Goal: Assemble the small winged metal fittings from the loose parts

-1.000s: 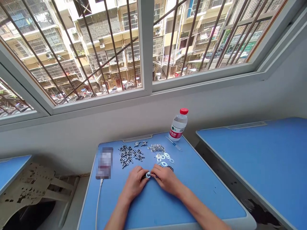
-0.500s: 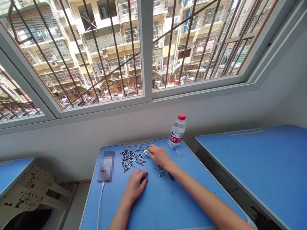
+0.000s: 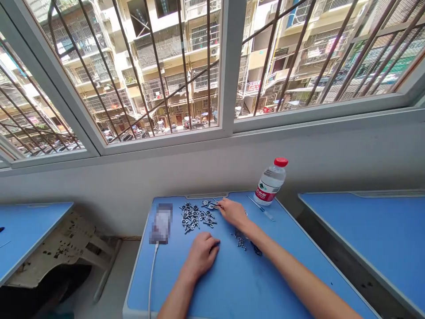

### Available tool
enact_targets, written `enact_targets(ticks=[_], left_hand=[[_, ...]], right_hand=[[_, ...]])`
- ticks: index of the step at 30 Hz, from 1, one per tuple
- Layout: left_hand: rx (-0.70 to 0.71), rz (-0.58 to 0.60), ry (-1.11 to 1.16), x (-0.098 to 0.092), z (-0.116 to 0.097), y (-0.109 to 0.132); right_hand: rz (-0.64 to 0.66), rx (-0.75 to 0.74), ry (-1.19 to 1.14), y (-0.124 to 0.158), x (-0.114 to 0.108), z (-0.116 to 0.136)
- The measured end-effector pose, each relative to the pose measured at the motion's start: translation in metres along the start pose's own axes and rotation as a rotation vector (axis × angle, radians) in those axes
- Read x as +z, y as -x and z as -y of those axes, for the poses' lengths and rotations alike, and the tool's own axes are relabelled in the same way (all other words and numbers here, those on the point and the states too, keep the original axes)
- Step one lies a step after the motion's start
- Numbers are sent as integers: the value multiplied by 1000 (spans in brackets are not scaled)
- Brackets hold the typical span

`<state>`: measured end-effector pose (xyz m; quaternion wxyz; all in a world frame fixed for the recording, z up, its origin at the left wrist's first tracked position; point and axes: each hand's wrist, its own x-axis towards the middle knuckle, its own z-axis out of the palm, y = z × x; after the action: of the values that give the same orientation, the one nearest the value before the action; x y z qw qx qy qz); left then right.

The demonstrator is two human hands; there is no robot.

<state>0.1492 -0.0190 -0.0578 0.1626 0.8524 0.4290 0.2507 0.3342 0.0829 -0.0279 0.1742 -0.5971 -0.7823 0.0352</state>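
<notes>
On the blue table (image 3: 219, 292) lies a cluster of small metal parts (image 3: 191, 216), each with a dark round centre and thin rod-like ends. At its upper right, my right hand (image 3: 233, 212) pinches a small metal part (image 3: 213, 206) between thumb and fingertips, close to a few similar pieces; the fingers partly hide it. My left hand (image 3: 203, 253) rests on the tabletop just below the cluster, thumb apart from the fingers, holding nothing. Under my right forearm sits a scatter of tiny metal pieces (image 3: 240, 241), beside a black looped item (image 3: 256, 249).
A water bottle (image 3: 270, 182) with a red cap stands at the back right, next to a thin pen-like tool (image 3: 262, 208). At the left lies a blurred phone-like object (image 3: 161, 223) with a white cable (image 3: 152, 274). Another blue table (image 3: 375, 230) is to the right.
The view has turned slightly, so everything sits further right. My right hand has brought the shiny part down among the pieces at the back. My left hand stays resting on the table.
</notes>
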Motion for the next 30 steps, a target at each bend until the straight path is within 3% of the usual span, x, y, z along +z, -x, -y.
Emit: enact_targets(ticks=[5,9,14,19,22,30], left_hand=[[36,-6,-35,-1,0,1],[64,-80,-90,-4,1,-1],[75,-82,-253,-14,0,-22],[77,10,-427,-8,3,-58],[39,61,-474,-1,10,-68],[74,74,-458,-6,27,-40]], right_hand=[[-201,35,-112,23,-8,-25],[-408,85,-222,44,-18,-50],[-584,149,-325,60,-26,-69],[-587,126,-348,61,-27,-68],[-570,106,-342,61,-28,-67],[-569,121,-342,65,-34,-64]])
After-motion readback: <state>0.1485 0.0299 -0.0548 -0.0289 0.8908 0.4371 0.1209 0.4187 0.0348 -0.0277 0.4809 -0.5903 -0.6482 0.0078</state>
